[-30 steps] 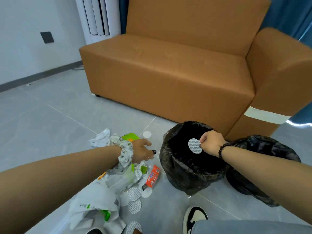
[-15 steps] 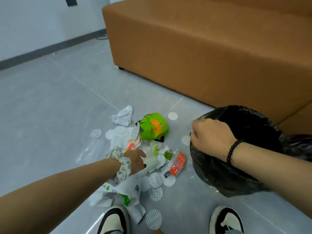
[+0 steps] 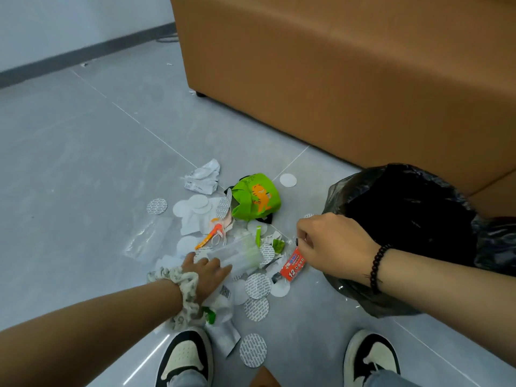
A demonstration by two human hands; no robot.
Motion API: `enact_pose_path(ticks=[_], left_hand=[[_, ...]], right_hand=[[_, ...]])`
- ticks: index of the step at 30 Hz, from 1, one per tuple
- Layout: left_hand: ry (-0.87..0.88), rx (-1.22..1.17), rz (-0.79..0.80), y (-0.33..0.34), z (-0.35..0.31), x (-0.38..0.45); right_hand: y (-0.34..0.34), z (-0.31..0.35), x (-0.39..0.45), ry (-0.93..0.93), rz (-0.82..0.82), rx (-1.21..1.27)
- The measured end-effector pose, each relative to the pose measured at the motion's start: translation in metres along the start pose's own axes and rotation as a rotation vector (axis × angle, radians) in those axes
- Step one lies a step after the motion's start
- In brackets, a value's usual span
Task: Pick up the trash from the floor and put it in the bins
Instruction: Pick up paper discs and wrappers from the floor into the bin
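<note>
An orange-brown sofa (image 3: 349,79) fills the upper right, its front face coming down to the grey tiled floor (image 3: 83,163), with one small dark foot showing under its left corner. A pale wall (image 3: 69,20) with a dark baseboard (image 3: 83,55) runs along the floor's far edge. Two black-and-cream sneakers (image 3: 184,358) stand at the floor's near edge.

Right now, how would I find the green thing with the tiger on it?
Start at the big orange sofa, then look down to the grey floor in front of it, left of the black bin bag. Atop the litter pile sits the green wrapper: the only bright green piece, with an orange cartoon tiger.
</note>
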State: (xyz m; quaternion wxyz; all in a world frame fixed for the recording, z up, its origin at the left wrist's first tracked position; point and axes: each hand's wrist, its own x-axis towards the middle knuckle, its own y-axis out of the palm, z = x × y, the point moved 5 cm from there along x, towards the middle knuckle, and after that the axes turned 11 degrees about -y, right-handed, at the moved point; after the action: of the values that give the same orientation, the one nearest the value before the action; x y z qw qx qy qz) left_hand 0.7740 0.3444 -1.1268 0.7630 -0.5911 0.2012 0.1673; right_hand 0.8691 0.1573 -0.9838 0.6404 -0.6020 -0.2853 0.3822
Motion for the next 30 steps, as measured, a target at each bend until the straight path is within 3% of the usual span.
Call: enact_pose_path(ticks=[2,4,10,13,18,23,30], left_hand=[[-0.058,0.0,0.078,-0.014,0.014,-0.007],[-0.102,-0.109,-0.024,-0.043,0.032,-0.018],[-0.145,-0.844,-0.238,-0.173,0.066,-0.072],[-0.013,-1.174,-0.3,-0.235,0.058,-0.099],[0.232,-1.428,-0.255,-0.317,0.026,-0.142],[0.192,-1.681,-0.223,-0.327,0.015,-0.162],[0.123,-1.854,-0.172,-0.317,0.001,-0.179]], right_hand=[[-0.011,0.001,-0.007,0.011,0.013,0.02],[-0.031,0.002,-0.013,0.022,0.022,0.02],[-0.115,0.011,-0.025,0.06,-0.025,0.036],[-0.156,0.026,-0.033,0.026,-0.094,0.083],[-0.215,0.034,-0.053,-0.008,-0.272,0.177],[-0.242,0.031,-0.089,-0.025,-0.561,0.334],[-0.244,0.049,-0.109,-0.053,-0.689,0.284]])
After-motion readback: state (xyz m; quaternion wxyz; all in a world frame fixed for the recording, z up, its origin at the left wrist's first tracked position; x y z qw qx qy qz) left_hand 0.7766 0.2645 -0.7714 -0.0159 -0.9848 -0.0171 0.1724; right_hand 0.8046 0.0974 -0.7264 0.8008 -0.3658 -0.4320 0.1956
